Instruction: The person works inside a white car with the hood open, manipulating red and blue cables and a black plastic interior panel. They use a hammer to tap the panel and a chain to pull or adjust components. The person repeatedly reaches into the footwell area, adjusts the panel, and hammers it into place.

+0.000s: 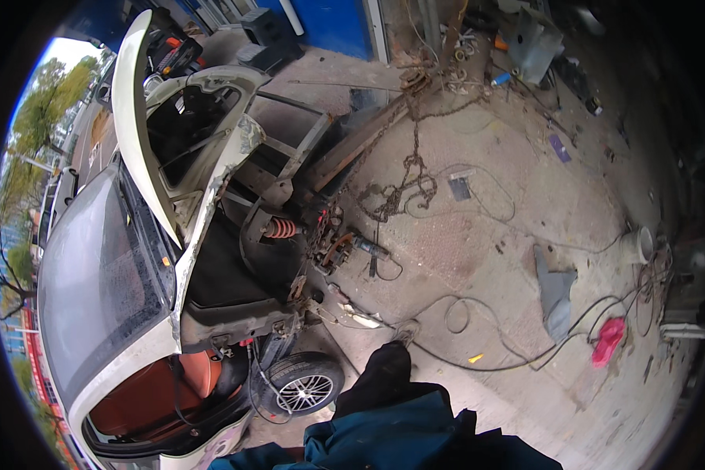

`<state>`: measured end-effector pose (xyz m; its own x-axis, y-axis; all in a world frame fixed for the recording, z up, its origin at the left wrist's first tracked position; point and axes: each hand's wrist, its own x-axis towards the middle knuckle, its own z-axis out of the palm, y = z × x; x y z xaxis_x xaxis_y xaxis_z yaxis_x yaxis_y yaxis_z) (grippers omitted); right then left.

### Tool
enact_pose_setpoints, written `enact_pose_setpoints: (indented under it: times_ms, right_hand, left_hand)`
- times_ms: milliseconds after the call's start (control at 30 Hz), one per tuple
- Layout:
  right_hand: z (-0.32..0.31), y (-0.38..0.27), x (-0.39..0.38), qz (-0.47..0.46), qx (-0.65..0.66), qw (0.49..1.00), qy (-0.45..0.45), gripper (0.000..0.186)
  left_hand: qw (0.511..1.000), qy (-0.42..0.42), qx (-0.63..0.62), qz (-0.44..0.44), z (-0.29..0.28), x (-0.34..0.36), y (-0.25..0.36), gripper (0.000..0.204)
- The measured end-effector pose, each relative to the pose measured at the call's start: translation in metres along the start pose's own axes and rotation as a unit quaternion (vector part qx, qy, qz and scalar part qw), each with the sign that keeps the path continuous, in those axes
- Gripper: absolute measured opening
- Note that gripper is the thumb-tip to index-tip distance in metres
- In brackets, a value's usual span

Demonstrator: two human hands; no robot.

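Apparently neither hand showed; grip couldn't be told. Spoked wheel (305, 393) stood just ahead of probable left sleeve (252, 457), perhaps bearing white car's (182, 283) weight; corded power tool (370, 247) lay farther ahead, possibly placed near coil spring (283, 228) for reach.

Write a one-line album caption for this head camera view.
Pale car, hood raised, red spring exposed, beside rusty chain and cables on the floor.
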<state>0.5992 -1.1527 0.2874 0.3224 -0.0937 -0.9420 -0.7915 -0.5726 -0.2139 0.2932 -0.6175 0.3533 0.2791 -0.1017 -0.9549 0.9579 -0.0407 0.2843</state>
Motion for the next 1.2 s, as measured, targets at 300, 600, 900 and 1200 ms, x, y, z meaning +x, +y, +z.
enact_pose_setpoints:
  times_ms: [300,600,900,1200]
  right_hand:
    - [-0.138,-0.032,0.027,-0.035,-0.075,0.996,0.034,0.009]
    - [-0.315,-0.058,0.070,-0.107,-0.122,0.984,0.073,0.009]
    - [-0.254,-0.073,0.098,-0.121,-0.197,0.973,-0.016,0.009]
    - [-0.177,-0.056,0.076,-0.100,-0.348,0.925,-0.113,0.009]
  left_hand:
    - [0.993,0.022,-0.111,0.035,0.122,-0.005,-0.006,0.038]
    - [0.973,0.005,-0.226,0.035,0.333,-0.029,-0.048,0.038]
    - [0.951,0.001,-0.303,0.069,0.436,-0.030,-0.062,0.037]
    - [0.913,-0.032,-0.392,0.109,0.490,-0.044,-0.084,0.037]
